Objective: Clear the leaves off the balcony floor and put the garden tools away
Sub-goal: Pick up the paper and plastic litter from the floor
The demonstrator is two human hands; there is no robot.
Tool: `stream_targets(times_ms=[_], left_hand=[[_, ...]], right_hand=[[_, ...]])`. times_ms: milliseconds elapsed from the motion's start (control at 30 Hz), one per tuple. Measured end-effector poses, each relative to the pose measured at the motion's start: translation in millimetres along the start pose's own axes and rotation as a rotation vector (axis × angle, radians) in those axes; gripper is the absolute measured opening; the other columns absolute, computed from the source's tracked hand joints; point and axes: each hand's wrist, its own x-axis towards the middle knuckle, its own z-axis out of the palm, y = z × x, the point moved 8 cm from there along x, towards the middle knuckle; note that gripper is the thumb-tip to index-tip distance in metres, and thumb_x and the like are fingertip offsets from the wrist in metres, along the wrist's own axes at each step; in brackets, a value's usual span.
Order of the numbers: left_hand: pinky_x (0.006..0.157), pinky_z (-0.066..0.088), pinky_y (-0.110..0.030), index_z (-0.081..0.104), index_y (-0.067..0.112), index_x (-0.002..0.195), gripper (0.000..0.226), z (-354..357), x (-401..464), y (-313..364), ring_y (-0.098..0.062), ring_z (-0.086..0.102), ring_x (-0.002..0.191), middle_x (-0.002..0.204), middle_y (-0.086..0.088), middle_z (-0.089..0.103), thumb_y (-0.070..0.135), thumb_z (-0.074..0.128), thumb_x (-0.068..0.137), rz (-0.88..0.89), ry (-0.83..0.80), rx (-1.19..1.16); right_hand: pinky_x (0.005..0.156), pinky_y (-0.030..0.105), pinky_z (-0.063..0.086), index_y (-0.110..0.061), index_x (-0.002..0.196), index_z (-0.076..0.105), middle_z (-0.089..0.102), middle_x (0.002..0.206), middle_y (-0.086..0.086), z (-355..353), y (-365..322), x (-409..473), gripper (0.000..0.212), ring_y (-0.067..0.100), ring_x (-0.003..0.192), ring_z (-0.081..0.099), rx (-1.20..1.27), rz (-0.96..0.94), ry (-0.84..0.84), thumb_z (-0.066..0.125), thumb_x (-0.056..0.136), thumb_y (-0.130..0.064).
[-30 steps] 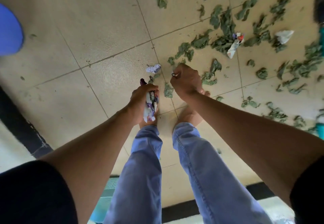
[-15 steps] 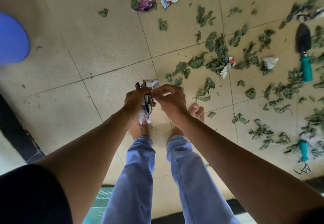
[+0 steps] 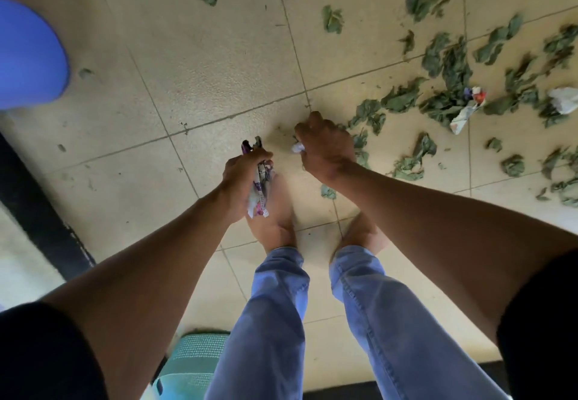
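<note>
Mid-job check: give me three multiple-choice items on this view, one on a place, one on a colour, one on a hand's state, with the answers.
1. Where do most leaves lie?
A. right of the hands
B. left of the hands
C. behind the feet

2. What colour are the trousers?
A. black
B. blue
C. red

3. What is the left hand doing?
A. resting flat on the floor
B. hanging open and holding nothing
C. gripping a bundle of wrappers

Answers:
1 A, the green leaves are scattered over the tiles on the right, while the left tiles hold only bits.
2 B, both legs show blue denim.
3 C, its fingers curl round crumpled purple and white wrappers above the foot; the right hand pinches a small white scrap.
</note>
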Motion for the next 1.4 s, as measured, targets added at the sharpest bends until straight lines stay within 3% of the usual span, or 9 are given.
stream_targets(times_ms=[133, 200, 333, 500, 600, 767, 867, 1067, 1400], left_hand=[[0.05, 0.051, -0.025, 0.061, 0.006, 0.079, 0.016, 0.9, -7.5, -3.3, -0.024, 0.059, 0.056, 0.069, -0.012, 0.058, 0.014, 0.068, 0.091, -0.019, -0.001, 0.045], [0.058, 0.052, -0.028, 0.062, 0.007, 0.077, 0.016, 7.9, -17.5, -1.3, -0.022, 0.06, 0.056, 0.069, -0.011, 0.058, 0.013, 0.068, 0.091, -0.017, -0.013, -0.001], [0.073, 0.055, -0.031, 0.067, 0.009, 0.083, 0.021, 31.7, -38.7, 5.4, -0.017, 0.068, 0.062, 0.077, -0.006, 0.065, 0.015, 0.057, 0.1, 0.034, -0.041, -0.087], [0.073, 0.051, -0.029, 0.067, 0.014, 0.095, 0.031, 81.9, -89.6, 9.2, -0.022, 0.07, 0.075, 0.083, -0.008, 0.071, 0.033, 0.046, 0.106, -0.08, -0.186, -0.2], [0.06, 0.054, -0.024, 0.066, 0.014, 0.083, 0.039, 96.5, -122.0, 22.3, -0.022, 0.07, 0.062, 0.071, -0.009, 0.07, 0.042, 0.049, 0.104, -0.057, -0.233, -0.211], [0.066, 0.056, -0.027, 0.065, 0.009, 0.097, 0.012, 91.3, -134.2, 56.9, -0.021, 0.069, 0.066, 0.092, -0.012, 0.069, 0.02, 0.067, 0.092, 0.066, -0.233, -0.229], [0.061, 0.053, -0.025, 0.062, 0.011, 0.09, 0.007, 82.8, -122.9, 71.4, -0.02, 0.069, 0.06, 0.082, -0.009, 0.065, 0.017, 0.064, 0.093, 0.067, -0.177, -0.138], [0.043, 0.05, -0.019, 0.056, 0.01, 0.08, 0.019, 78.3, -90.6, 104.4, -0.02, 0.059, 0.053, 0.076, -0.009, 0.055, 0.01, 0.055, 0.1, 0.065, -0.103, -0.15], [0.068, 0.055, -0.031, 0.062, 0.01, 0.085, 0.008, 39.4, -16.0, 136.8, -0.024, 0.064, 0.076, 0.088, -0.009, 0.065, 0.012, 0.068, 0.091, 0.093, -0.065, -0.062]], right_hand=[[0.068, 0.031, 0.044, -0.018, 0.112, 0.064, 0.057, 0.116, 0.007, -14.2, 4.0, -5.2, 0.021, 0.025, 0.102, 0.059, 0.124, 0.044, 0.021, 0.064, 0.093, -0.027], [0.069, 0.029, 0.04, -0.022, 0.107, 0.068, 0.06, 0.113, 0.002, -30.2, 11.3, -14.0, 0.019, 0.02, 0.1, 0.058, 0.329, 0.151, 0.044, 0.064, 0.092, -0.032], [0.078, 0.037, 0.057, -0.026, 0.091, 0.074, 0.071, 0.094, -0.008, -62.6, 18.3, -43.5, 0.011, 0.015, 0.086, 0.067, 0.808, 0.38, 0.118, 0.066, 0.083, -0.027], [0.071, 0.036, 0.057, -0.026, 0.095, 0.076, 0.073, 0.092, -0.005, -124.5, 2.8, -81.5, 0.014, 0.017, 0.083, 0.068, 0.682, 0.302, 0.182, 0.068, 0.084, -0.025], [0.071, 0.033, 0.057, -0.026, 0.095, 0.074, 0.076, 0.09, -0.008, -156.7, -1.7, -91.0, 0.011, 0.013, 0.082, 0.069, 0.712, 0.318, 0.147, 0.067, 0.087, -0.026], [0.075, 0.044, 0.062, -0.024, 0.084, 0.071, 0.076, 0.079, -0.006, -176.5, 1.6, -80.5, 0.015, 0.014, 0.076, 0.073, 0.997, 0.321, 0.059, 0.064, 0.072, -0.021], [0.073, 0.039, 0.061, -0.025, 0.085, 0.071, 0.076, 0.078, -0.009, -190.0, 12.5, -60.6, 0.025, 0.012, 0.075, 0.072, 0.913, 0.282, 0.118, 0.05, 0.072, -0.02], [0.079, 0.03, 0.057, -0.028, 0.103, 0.07, 0.076, 0.096, -0.008, -192.6, 40.5, 1.6, 0.024, 0.018, 0.09, 0.071, 0.699, 0.337, 0.219, 0.056, 0.089, -0.015], [0.079, 0.032, 0.053, -0.034, 0.128, 0.06, 0.071, 0.114, 0.004, -160.7, 51.3, 134.2, 0.042, 0.03, 0.101, 0.066, 0.519, 0.33, 0.229, 0.06, 0.091, -0.017]])
